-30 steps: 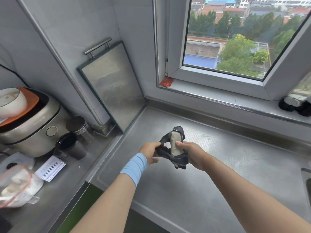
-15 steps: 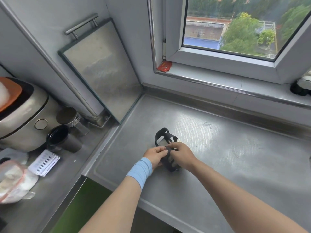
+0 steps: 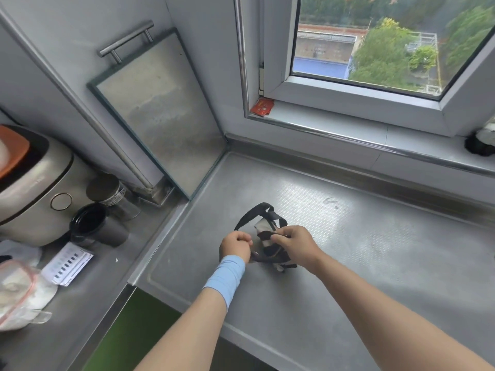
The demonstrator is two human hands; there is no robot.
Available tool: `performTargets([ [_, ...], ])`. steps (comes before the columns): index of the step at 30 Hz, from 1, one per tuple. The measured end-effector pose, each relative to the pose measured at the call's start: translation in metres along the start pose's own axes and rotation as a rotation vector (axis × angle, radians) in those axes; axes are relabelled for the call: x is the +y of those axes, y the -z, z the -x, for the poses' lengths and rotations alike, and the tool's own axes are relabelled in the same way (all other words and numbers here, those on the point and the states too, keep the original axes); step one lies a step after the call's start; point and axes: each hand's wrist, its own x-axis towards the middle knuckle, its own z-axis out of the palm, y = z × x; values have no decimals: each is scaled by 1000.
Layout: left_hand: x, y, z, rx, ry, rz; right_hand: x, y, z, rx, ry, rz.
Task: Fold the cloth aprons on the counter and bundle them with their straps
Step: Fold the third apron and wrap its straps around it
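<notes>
A small rolled apron bundle (image 3: 263, 231), beige cloth wrapped in black straps, lies on the steel counter (image 3: 348, 263). A loose black strap loop (image 3: 257, 210) arches up behind it. My left hand (image 3: 235, 246), with a blue wristband, is curled at the bundle's left side and grips a strap there. My right hand (image 3: 294, 243) lies over the bundle's right half and pinches the strap on top. The near part of the bundle is hidden under my hands.
A steel board with a handle (image 3: 160, 116) leans in the left corner. A rice cooker (image 3: 34, 188), a jar (image 3: 109, 191), a black cup (image 3: 93, 226), a card (image 3: 68, 263) and a bagged item (image 3: 18, 293) crowd the left. A red packet (image 3: 262, 107) lies on the sill.
The bundle came down from mid-air onto the counter. My hands followed it and now work the straps there, and a strap loop has opened up behind it.
</notes>
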Motion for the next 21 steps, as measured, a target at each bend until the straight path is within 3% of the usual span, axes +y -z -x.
performTargets([
  [3,-3,2,-7,-188,20,-8,-5,9,1,-83,2,-111],
  [6,-2,-7,-11,-385,98,230,-13,10,5,-192,23,-109],
  [10,0,-11,-11,-431,169,389,-19,10,8,-205,36,-202],
  [12,-1,-10,-10,-396,117,290,-18,12,9,-212,46,-280],
  [16,10,-3,-2,-162,-92,-133,-22,17,9,-231,48,-328],
  [21,21,5,6,-221,-234,-299,-28,19,7,-195,51,-272],
])
